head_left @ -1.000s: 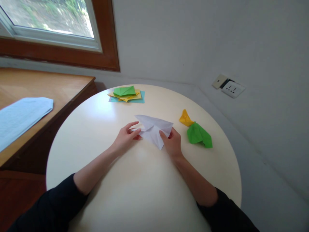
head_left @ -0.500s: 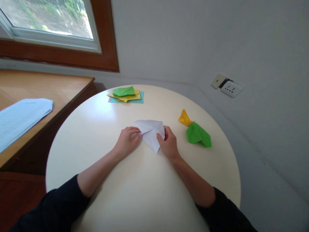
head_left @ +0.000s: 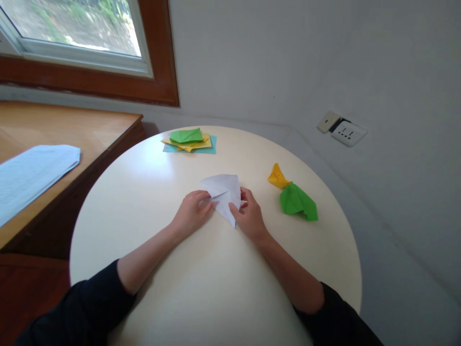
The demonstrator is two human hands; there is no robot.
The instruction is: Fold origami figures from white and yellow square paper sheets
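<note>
A folded white sheet of paper [head_left: 224,192] is between my two hands, over the middle of the round table. Its lower tip points toward me, and a folded edge crosses its left half. My left hand [head_left: 192,209] pinches the paper's left corner between thumb and fingers. On the other side, my right hand [head_left: 249,214] grips the right edge, thumb on the front and fingers partly hidden behind it. Right of that hand lie a green folded paper [head_left: 298,201] and a small yellow folded paper [head_left: 278,177], touching each other.
The round white table [head_left: 209,288] stands by the wall. At its far edge is a stack of coloured papers [head_left: 189,140], green on top. A wooden desk [head_left: 97,125] on the left bears white printed sheets [head_left: 38,178]. A wall socket [head_left: 348,132] is at right.
The white paper's right side has turned slightly upward and inward, with my right fingers shifting behind it. My left hand keeps its pinch. The whole view has moved slightly.
</note>
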